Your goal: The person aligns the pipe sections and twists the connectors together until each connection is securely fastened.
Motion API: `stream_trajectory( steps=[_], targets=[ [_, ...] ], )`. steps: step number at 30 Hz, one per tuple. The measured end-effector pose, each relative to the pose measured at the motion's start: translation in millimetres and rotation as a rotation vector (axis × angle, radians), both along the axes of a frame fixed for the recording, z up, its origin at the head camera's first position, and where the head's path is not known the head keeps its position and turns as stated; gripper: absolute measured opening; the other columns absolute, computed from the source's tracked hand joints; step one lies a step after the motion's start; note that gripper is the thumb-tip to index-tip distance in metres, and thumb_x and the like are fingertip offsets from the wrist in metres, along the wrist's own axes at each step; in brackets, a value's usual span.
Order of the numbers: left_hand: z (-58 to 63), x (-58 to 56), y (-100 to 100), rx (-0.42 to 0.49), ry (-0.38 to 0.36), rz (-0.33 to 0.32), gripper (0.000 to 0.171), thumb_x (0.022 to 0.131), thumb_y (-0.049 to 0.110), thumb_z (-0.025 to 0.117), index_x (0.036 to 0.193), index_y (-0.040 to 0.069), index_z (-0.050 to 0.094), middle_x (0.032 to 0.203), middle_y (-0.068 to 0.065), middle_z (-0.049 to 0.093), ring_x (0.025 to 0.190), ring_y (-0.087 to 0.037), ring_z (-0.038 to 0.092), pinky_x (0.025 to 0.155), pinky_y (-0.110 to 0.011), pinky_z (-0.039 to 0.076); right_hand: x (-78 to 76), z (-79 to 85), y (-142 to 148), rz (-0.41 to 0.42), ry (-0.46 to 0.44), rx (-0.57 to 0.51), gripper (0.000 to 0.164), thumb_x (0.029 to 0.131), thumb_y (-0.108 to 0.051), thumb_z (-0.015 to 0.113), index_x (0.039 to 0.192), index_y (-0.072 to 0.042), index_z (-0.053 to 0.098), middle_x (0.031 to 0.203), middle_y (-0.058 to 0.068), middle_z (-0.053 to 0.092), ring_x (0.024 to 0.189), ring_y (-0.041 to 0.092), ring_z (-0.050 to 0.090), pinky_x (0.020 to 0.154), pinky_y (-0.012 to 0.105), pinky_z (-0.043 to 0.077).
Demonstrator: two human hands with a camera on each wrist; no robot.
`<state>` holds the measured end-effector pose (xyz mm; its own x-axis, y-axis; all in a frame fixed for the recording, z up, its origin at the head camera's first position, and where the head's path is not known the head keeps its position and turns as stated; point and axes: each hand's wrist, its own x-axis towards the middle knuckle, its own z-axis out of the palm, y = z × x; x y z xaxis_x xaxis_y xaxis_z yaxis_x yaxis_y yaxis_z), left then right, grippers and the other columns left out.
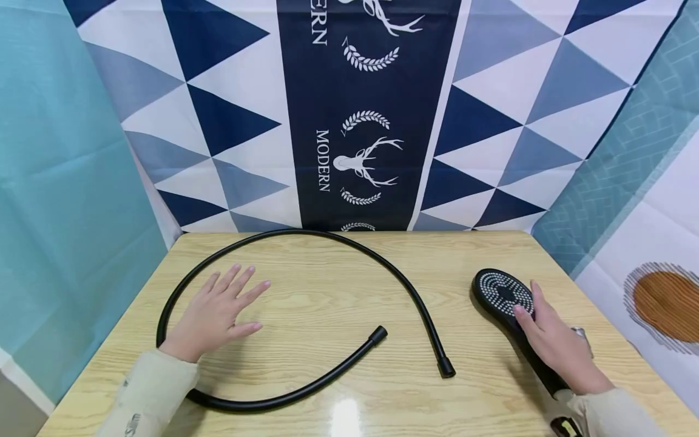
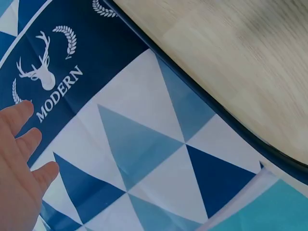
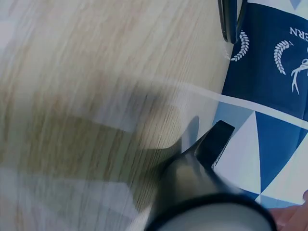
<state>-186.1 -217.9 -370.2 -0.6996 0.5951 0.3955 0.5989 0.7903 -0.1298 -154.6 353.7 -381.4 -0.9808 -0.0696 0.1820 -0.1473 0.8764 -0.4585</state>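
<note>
A black shower hose [image 1: 406,285] lies in a wide loop on the wooden table, its two black end fittings on the near side. My left hand [image 1: 215,318] is over the loop's left part, fingers spread and holding nothing; in the left wrist view its fingers [image 2: 29,139] show at the left edge. At the right, my right hand [image 1: 562,346] grips the handle of a black handheld shower head [image 1: 502,294] with a dotted grey spray face turned up. Thumb and index finger show near the spray face; the other fingers are mostly hidden. The handle's end looms large in the right wrist view.
The light wooden table [image 1: 311,285] reaches back to a patterned blue and white cloth [image 1: 235,121]. A turquoise cloth [image 1: 71,182] hangs on the left side, another patterned cloth [image 1: 650,224] on the right. Light glares off the table's near middle.
</note>
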Motion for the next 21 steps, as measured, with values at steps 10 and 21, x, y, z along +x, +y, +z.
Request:
stream_trajectory(
  steps=[10,21],
  targets=[
    [16.4,-14.8,35.1,-0.108,-0.026,-0.071,0.063,0.091,0.058,0.050,0.141,0.020,0.048,0.146,-0.017,0.039,0.136,-0.038,0.031,0.104,-0.059,0.027,4.4,5.2,14.4,-0.085,-0.273,0.046,0.075,0.104,-0.045,0.015,0.142,0.011,-0.018,0.134,0.049,0.019,0.119,0.065,0.027,0.088,0.070,0.028],
    [17.8,-22.8,76.4,-0.227,-0.034,-0.183,0.063,0.090,0.058,0.054,0.143,0.024,0.046,0.147,-0.015,0.039,0.137,-0.036,0.031,0.105,-0.056,0.029,4.3,-10.9,16.1,-0.066,-0.349,0.104,0.084,0.102,-0.051,0.028,0.144,0.012,-0.008,0.133,0.047,0.024,0.114,0.064,0.036,0.083,0.067,0.037]
  ],
)
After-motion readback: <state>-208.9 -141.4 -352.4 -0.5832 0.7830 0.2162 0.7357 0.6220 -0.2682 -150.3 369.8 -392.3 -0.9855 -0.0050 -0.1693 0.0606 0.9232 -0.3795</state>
